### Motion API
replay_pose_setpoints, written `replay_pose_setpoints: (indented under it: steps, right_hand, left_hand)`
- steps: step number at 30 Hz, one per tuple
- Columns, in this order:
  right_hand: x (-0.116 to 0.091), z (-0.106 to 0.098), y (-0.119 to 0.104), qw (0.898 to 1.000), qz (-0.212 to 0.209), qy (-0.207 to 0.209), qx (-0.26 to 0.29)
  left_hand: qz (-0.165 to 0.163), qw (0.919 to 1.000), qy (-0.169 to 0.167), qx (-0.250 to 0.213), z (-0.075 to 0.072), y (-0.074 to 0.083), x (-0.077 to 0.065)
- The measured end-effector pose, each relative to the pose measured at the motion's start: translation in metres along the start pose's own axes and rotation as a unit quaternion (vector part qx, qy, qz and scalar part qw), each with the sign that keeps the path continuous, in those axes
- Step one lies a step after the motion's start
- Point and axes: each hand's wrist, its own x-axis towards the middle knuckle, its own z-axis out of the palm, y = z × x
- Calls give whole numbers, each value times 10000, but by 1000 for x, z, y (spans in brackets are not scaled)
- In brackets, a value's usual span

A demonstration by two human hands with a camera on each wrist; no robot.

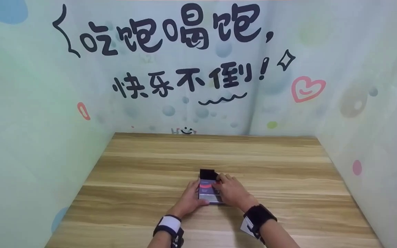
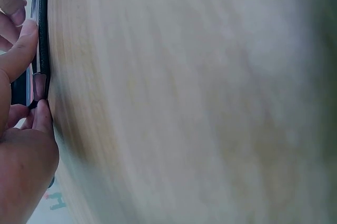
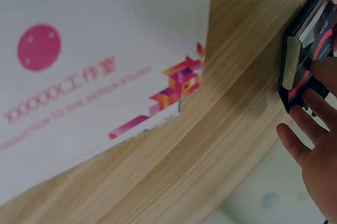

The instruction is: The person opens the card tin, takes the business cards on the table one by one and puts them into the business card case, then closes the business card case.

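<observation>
A small dark card holder (image 1: 207, 174) lies on the table with its black far flap showing. On its face is a dark purple printed card (image 1: 205, 183) with a pinkish-red curved stripe, and a silvery strip (image 1: 209, 198) crosses the near end. My left hand (image 1: 189, 199) grips the holder by its left side, the thumb over the near left corner. At the far right corner my right hand (image 1: 234, 191) pinches the holder, thumb on the card face. From the right wrist view, the holder (image 3: 290, 63) shows a beige band along one end. Its underside is hidden.
A white printed piece (image 3: 105, 66) with pink lettering and a pink circle lies on the wooden table (image 1: 133, 193), partly under my right wrist in the head view. Printed fabric walls (image 1: 367, 113) stand at the back and both sides.
</observation>
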Motion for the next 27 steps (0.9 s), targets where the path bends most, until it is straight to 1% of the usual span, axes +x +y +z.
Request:
replay_pose_setpoints:
  steps: [7,13,20,24,27]
  right_hand:
    - [-5,2,0,9997,-53,-122,-194]
    - [-9,4,1,9985,-204,-247,-448]
    - [-14,1,-2,9994,-190,-140,-246]
    - [-16,1,-4,9995,-155,-171,-196]
    - [-17,1,-6,9997,-75,-225,-19]
  left_hand:
    - [22,10000,14,-51,0,1,0]
    - [43,9999,3,-117,1,1,0]
    - [34,9998,13,186,1,1,1]
    - [72,10000,-27,-1,1,1,1]
    - [78,10000,-16,-22,1,0,0]
